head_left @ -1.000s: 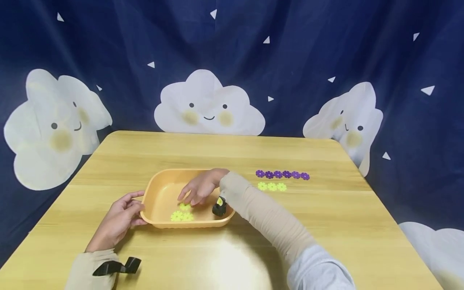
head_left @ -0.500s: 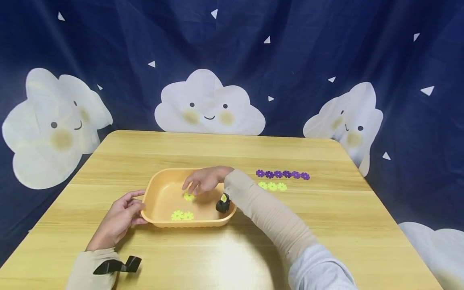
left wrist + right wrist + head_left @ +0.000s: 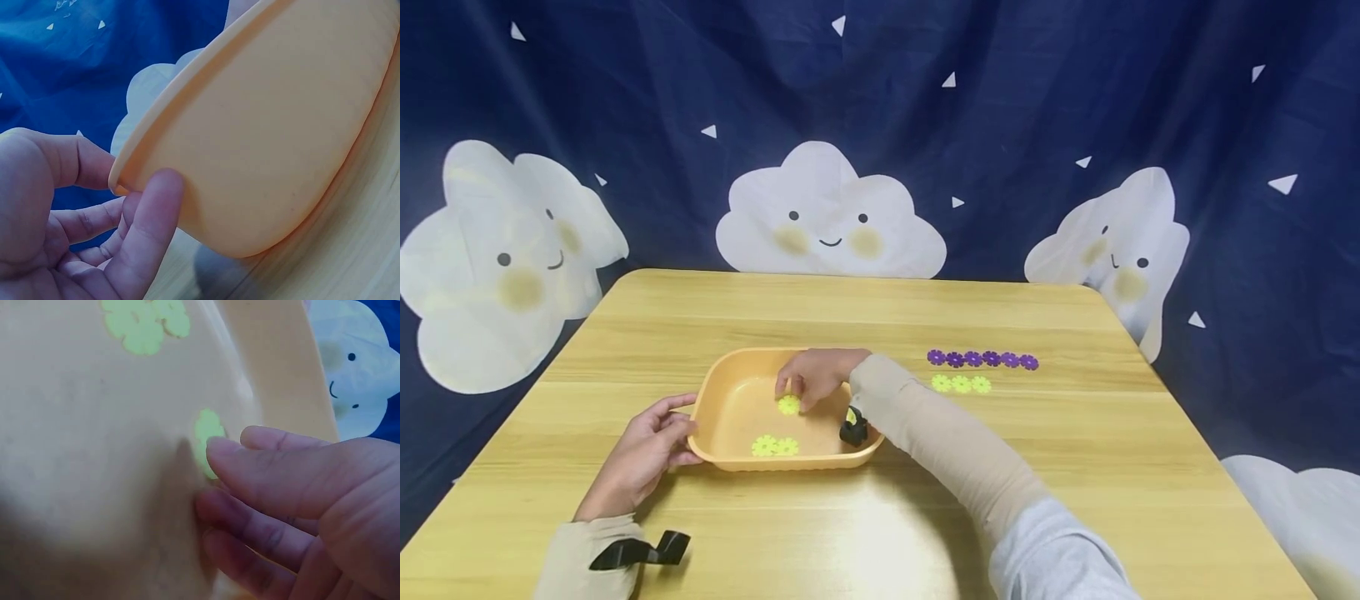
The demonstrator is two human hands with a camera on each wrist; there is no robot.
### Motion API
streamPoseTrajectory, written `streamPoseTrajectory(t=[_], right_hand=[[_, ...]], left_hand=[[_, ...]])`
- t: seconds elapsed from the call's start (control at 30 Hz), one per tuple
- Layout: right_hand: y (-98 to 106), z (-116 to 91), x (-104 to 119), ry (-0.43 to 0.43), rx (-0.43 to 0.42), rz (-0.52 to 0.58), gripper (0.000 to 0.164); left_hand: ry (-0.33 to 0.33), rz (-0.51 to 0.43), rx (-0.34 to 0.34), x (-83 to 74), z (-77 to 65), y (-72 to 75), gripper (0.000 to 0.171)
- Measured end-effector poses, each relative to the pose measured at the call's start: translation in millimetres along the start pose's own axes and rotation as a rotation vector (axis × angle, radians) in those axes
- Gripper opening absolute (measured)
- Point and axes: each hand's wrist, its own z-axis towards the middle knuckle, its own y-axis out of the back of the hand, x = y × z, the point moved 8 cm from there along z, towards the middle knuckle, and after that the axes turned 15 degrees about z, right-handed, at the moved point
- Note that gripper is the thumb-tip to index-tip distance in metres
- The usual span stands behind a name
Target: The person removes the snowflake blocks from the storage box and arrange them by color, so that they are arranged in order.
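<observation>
At the left end of a shallow orange plastic basin [image 3: 722,462], my left hand [image 3: 643,454] grips the rim. Its thumb [image 3: 159,203] lies against the outer wall in the left wrist view. Inside the basin, my right hand [image 3: 820,375] pinches a yellow flower-shaped disc [image 3: 788,405]. In the right wrist view this disc [image 3: 208,440] stands tilted, partly covered by the thumb. Two more yellow flower-shaped discs [image 3: 765,445] lie together near the basin's front wall.
To the right of the basin, a row of several purple flower-shaped discs [image 3: 992,358] lies on the wooden table [image 3: 1000,467]. A shorter row of three yellow discs [image 3: 962,384] sits just in front of it. A dark blue cloud-patterned curtain [image 3: 880,83] hangs behind.
My right hand has shifted one yellow disc toward the back of the basin, and its fingers have closed in on it. The left hand has kept its grip on the rim.
</observation>
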Motion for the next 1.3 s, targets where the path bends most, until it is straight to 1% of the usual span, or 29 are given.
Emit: streamPoseTrajectory(t=[0.1, 0.23, 0.33, 0.6, 0.63, 0.8, 0.9, 1.1, 1.3], right_hand=[[-1.7, 3.9, -0.2, -0.010, -0.001, -0.051, 0.040], [-3.6, 7.3, -1.5, -0.033, -0.010, -0.121, 0.036], [-5.1, 9.1, -2.5, -0.046, -0.019, -0.138, 0.032], [-8.1, 10.7, -3.9, -0.074, -0.038, -0.114, 0.026], [-7.5, 10.0, -4.0, -0.075, -0.042, -0.099, 0.025], [-3.6, 2.2, -3.4, -0.072, -0.036, 0.052, 0.019], [0.8, -3.6, -1.9, -0.070, -0.024, 0.101, 0.015], [12.0, -15.1, 1.0, -0.014, -0.018, 0.092, 0.023], [21.3, -28.1, 4.3, 0.046, -0.034, -0.009, 0.032]], left_hand=[[0.002, -0.006, -0.002, -0.6, -0.3, 0.6, 0.050], [0.000, -0.010, -0.002, -1.7, -0.9, 0.6, 0.050], [0.003, -0.012, -0.005, -1.7, -2.0, 0.6, 0.050], [0.000, 0.027, -0.001, 0.0, -3.4, 0.1, 0.050], [-0.002, 0.029, 0.000, -0.1, -3.4, -0.1, 0.050], [-0.009, 0.025, 0.004, -2.1, -2.6, 0.3, 0.051], [-0.014, 0.025, 0.003, -3.2, -1.7, 1.4, 0.050], [-0.013, 0.016, 0.003, -3.7, -0.3, 2.5, 0.049], [-0.004, 0.004, 0.013, -3.1, -1.5, 0.0, 0.050]])
